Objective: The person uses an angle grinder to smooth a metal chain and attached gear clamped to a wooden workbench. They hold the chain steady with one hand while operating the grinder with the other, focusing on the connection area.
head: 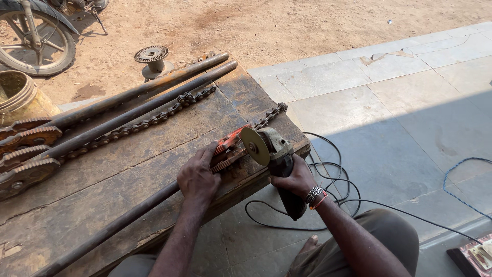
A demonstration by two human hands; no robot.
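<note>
We are seeing toothed wheels (pixel 28 154) lying at far left of wooden bench (pixel 102 184), long steel bars (pixel 138 95) and roller chain (pixel 148 120) running diagonally beside them. Our left hand (pixel 197 177) pressing flat, fingers spread, on red pipe wrench (pixel 229 149) near bench's front edge, grip not clenched. Our right hand (pixel 296 179) clenching around angle grinder (pixel 274 156) body, disc hovering just right of wrench jaw. Black cable (pixel 328 169) trailing over stone floor (pixel 389 118).
</note>
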